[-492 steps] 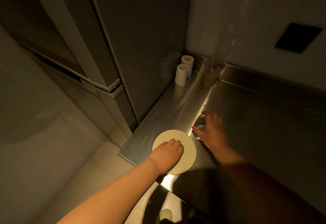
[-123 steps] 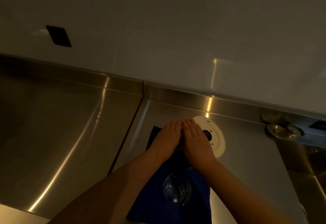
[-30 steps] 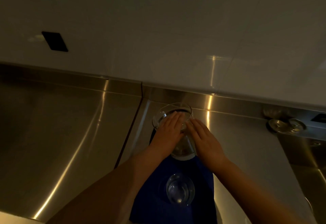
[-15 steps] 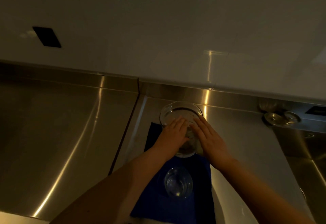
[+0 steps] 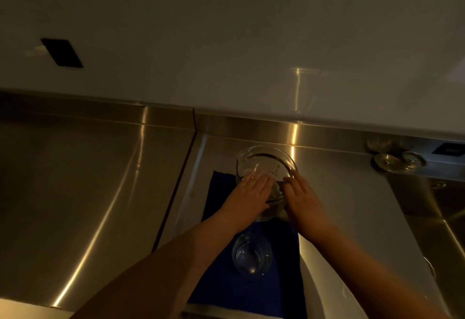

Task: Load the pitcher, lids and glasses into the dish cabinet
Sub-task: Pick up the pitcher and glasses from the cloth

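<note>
A clear glass pitcher (image 5: 267, 160) with printed measuring marks stands on the far end of a dark blue cloth (image 5: 251, 293). My left hand (image 5: 247, 196) lies against its near left wall and my right hand (image 5: 305, 201) against its near right wall. The fingers of both look fairly straight, and their tips nearly meet. A clear drinking glass (image 5: 251, 255) sits on the cloth between my forearms, closer to me. No lid and no cabinet are visible.
The cloth lies on a steel counter (image 5: 88, 193) with a raised back edge under a pale wall. A sink basin (image 5: 442, 220) drops away at the right, with round metal fittings (image 5: 398, 161) behind it. A black plate (image 5: 61, 52) is on the wall.
Four seconds ago my hands were on a white lid at this spot. Over the last second the pitcher shifted slightly right between my hands, which stay on it.
</note>
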The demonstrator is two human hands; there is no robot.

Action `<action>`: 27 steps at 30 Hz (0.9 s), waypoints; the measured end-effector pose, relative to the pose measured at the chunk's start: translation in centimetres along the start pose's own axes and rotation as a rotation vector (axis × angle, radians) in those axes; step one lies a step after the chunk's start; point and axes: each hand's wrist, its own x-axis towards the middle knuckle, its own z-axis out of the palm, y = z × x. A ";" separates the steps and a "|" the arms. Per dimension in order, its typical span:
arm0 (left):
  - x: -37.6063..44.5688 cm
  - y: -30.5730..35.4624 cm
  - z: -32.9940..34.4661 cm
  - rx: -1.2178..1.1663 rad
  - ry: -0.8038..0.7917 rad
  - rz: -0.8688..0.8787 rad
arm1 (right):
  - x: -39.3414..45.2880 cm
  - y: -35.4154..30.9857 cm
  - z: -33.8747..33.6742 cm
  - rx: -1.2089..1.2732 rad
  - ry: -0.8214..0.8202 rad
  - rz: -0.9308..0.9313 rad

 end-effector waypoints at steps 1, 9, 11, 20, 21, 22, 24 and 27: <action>-0.3 0.1 -0.1 0.003 0.005 0.006 | 0.2 0.0 0.0 -0.004 0.008 -0.025; -3.1 1.0 -1.1 -0.078 0.081 -0.001 | 1.3 -0.7 0.8 0.027 -0.140 -0.067; -3.8 1.1 -1.3 -0.095 0.074 -0.014 | 1.5 -0.9 0.6 0.024 -0.184 -0.062; -7.5 2.9 -0.2 -0.126 0.042 -0.020 | 1.9 -0.7 0.3 0.070 -0.163 -0.062; -7.8 3.2 -0.1 -0.152 0.034 -0.023 | 1.9 -0.6 0.4 0.074 -0.159 -0.065; -8.1 3.5 0.1 -0.177 0.021 -0.034 | 1.9 -0.6 0.4 0.075 -0.157 -0.068; -8.6 4.2 0.3 -0.231 -0.006 -0.070 | 1.8 -0.6 0.5 0.081 -0.150 -0.076; -9.1 5.2 0.7 -0.283 -0.040 -0.098 | 1.7 -0.6 0.6 0.106 -0.134 -0.066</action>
